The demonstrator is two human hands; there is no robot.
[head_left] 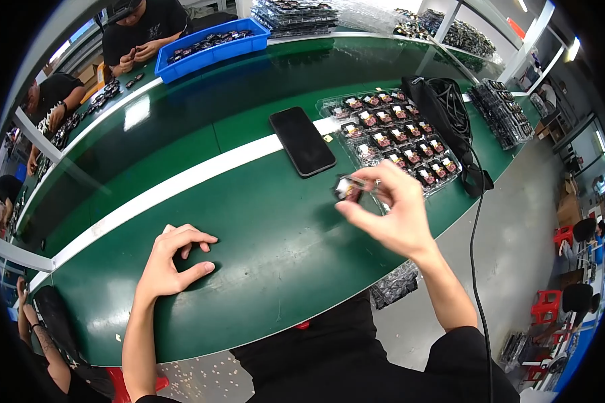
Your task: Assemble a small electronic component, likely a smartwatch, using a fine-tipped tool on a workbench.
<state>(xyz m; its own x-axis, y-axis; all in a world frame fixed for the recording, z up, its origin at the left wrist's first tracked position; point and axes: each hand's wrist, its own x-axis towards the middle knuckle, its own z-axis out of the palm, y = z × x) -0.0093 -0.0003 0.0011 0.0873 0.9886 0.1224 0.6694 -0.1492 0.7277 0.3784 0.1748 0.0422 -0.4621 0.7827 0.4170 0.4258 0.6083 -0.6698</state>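
My right hand [400, 208] is raised over the green table, thumb and fingers pinching a small black piece [347, 190] with a whitish and reddish face. The piece is smeared by motion, so its exact kind cannot be made out. Just beyond that hand lies a clear plastic tray [331, 107] with rows of similar black pieces, each in its own pocket. My left hand [175, 258] rests on the table at the left, thumb and fingers apart, holding nothing. Between the hands and the far rail lies a black smartphone [302, 142].
A black bag with a coiled cable [444, 111] lies right of the tray, its cord hanging past my right arm. Stacked trays [501, 114] stand at the far right edge. Behind a clear partition sits a blue bin [212, 50] of dark pieces, with people working beyond it.
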